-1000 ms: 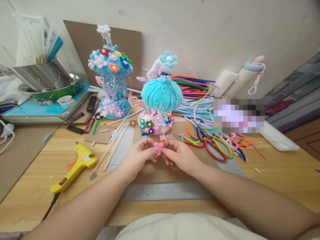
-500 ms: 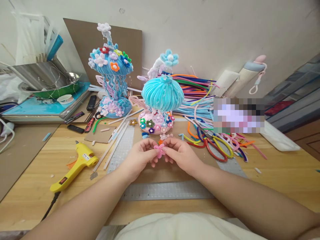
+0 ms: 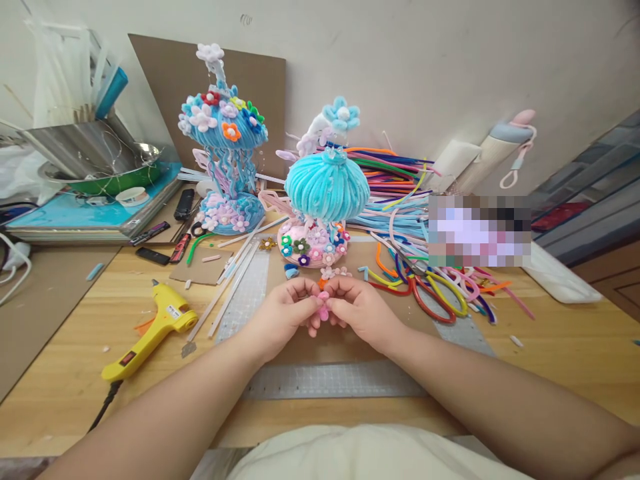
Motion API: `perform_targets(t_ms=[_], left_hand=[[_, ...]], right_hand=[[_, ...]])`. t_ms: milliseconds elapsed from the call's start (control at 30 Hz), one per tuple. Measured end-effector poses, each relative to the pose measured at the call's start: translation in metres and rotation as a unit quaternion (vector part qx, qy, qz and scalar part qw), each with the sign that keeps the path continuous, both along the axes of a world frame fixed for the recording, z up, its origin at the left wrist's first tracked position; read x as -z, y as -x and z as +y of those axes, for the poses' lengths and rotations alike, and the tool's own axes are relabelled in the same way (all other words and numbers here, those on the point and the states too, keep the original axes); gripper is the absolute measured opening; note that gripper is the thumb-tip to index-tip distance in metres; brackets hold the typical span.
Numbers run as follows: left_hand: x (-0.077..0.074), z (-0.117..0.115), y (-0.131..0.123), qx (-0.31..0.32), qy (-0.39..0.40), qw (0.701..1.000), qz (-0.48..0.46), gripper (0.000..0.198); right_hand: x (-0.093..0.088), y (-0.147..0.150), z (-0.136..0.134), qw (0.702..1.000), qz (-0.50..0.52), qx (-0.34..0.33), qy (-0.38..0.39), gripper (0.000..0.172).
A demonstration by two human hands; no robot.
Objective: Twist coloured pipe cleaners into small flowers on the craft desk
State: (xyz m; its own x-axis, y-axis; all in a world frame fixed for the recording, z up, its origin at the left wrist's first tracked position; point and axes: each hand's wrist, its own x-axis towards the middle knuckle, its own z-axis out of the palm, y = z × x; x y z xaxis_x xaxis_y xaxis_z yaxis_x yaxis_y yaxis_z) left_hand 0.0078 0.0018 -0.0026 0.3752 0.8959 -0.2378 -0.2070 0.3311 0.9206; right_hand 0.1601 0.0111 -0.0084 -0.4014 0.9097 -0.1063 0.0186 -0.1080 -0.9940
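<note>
Between my fingertips is a small pink pipe-cleaner flower (image 3: 324, 311), held above a brown cardboard sheet (image 3: 320, 350). My left hand (image 3: 287, 312) pinches its left side with thumb and fingers. My right hand (image 3: 359, 310) grips the right side the same way, so parts of the petals are hidden. Just beyond the hands stands a jellyfish-shaped craft with a turquoise cap (image 3: 327, 187) and a pink base (image 3: 305, 259) covered in small flowers. Pale pink flowers (image 3: 335, 273) and a bit of orange (image 3: 322, 284) lie right behind my fingers.
A yellow glue gun (image 3: 150, 330) lies at left, its cord running off the front. At right are red-handled scissors (image 3: 433, 300) among pipe-cleaner pieces. A blue jellyfish craft (image 3: 225, 127) stands behind left, near a metal bowl (image 3: 80, 147). Under the cardboard is a grey cutting mat (image 3: 340, 381).
The pink flower has turned a little between my fingers, and its petals now show more upright. Both hands stay in nearly the same place.
</note>
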Motion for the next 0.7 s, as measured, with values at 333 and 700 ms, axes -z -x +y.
perform_targets(t_ms=[333,700], left_hand=[[-0.0009,0.0008,0.0050,0.014,0.043,0.999,-0.023,0.017],[0.0009,-0.0006,-0.0027,-0.018,0.061,0.997,-0.033,0.016]], right_hand=[[-0.0008,-0.0005,-0.0024,1.000,0.017,0.007,0.019,0.010],[0.0001,0.0035,-0.0038,0.999,0.020,0.030,0.017,0.003]])
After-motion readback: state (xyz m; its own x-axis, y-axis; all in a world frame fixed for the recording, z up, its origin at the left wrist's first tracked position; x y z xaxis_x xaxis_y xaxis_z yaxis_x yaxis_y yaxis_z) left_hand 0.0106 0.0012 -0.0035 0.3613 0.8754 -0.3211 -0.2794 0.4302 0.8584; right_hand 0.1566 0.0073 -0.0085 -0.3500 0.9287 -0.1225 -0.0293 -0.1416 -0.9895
